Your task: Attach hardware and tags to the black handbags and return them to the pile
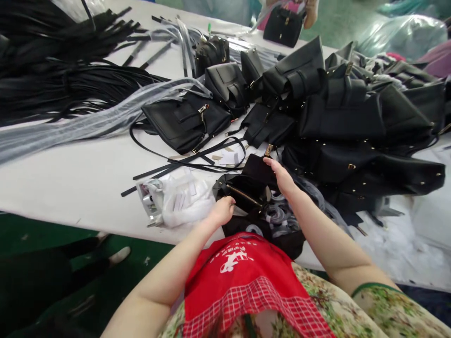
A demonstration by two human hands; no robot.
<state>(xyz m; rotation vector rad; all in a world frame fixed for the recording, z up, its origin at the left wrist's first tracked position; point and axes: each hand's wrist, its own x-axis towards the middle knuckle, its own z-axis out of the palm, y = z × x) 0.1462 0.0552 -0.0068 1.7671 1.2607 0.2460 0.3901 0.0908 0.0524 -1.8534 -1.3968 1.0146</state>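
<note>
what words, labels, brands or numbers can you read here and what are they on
Nothing is legible enough to quote.
Red apron: white lettering, too small and blurred to read.
White paper slips: no readable print.
Open black handbag: no readable brand.

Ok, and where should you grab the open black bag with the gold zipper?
Probably pinch the open bag by its near-left rim, coming from the left, where the left hand is: its mouth gapes upward, leaving that edge exposed.
</note>
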